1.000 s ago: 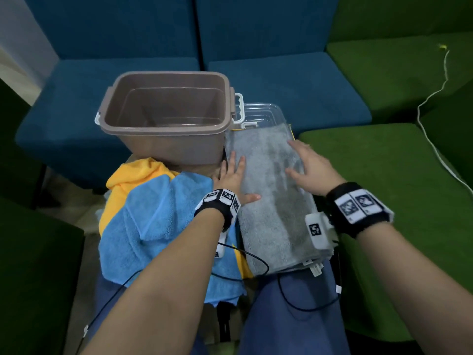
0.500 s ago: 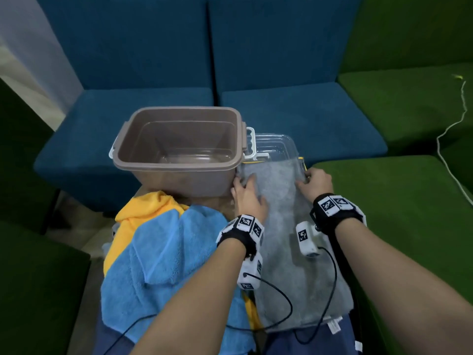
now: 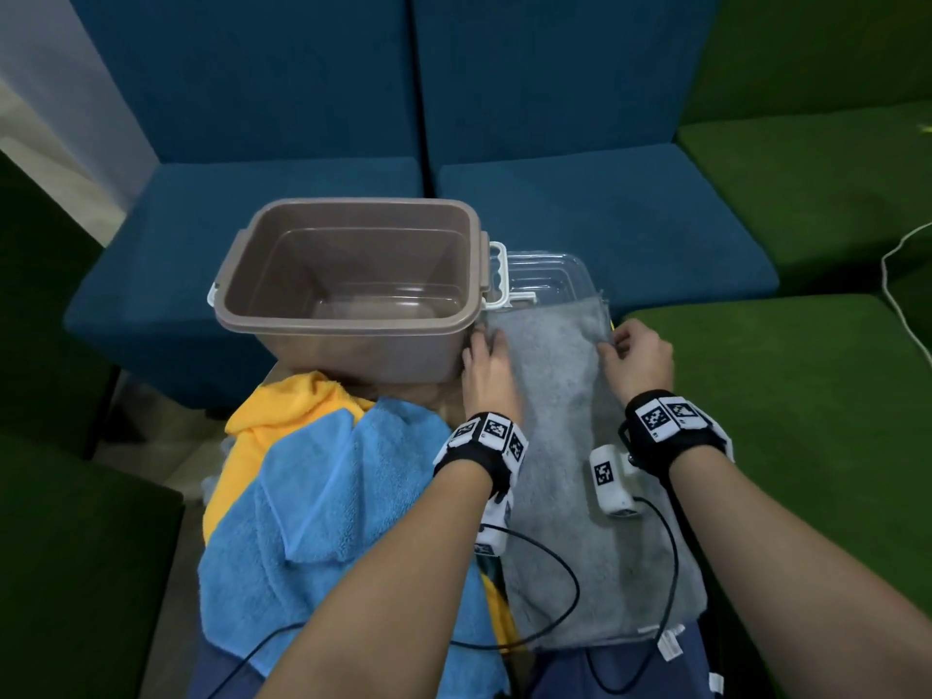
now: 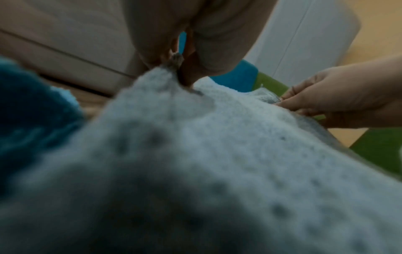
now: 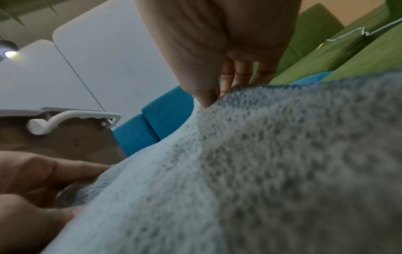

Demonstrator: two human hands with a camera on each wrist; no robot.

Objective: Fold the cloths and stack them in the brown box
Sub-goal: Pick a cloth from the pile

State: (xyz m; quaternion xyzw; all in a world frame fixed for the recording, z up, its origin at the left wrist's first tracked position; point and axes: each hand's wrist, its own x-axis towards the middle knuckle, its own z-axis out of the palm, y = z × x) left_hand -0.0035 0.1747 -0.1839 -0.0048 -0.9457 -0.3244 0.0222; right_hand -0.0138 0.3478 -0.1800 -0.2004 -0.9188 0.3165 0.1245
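Note:
A grey cloth [image 3: 570, 446] lies folded in a long strip in front of me, its far end on a clear lid. My left hand [image 3: 486, 358] pinches its far left corner [image 4: 174, 67], right beside the brown box [image 3: 348, 274], which has nothing in it. My right hand [image 3: 633, 353] pinches the far right corner, thumb on top of the grey cloth [image 5: 282, 154] and fingers under the edge. A blue cloth [image 3: 323, 496] lies crumpled at the left over a yellow cloth [image 3: 282, 411].
The clear plastic lid [image 3: 549, 274] lies under the cloth's far end, next to the box's white handle [image 3: 497, 274]. Blue seats [image 3: 580, 219] stand behind, green seats [image 3: 781, 421] to the right. Black cables [image 3: 555, 587] trail from my wrists over the grey cloth.
Both hands slid from the middle of the grey cloth up to its far end and took hold of the two far corners. The view has tilted, so the box sits lower.

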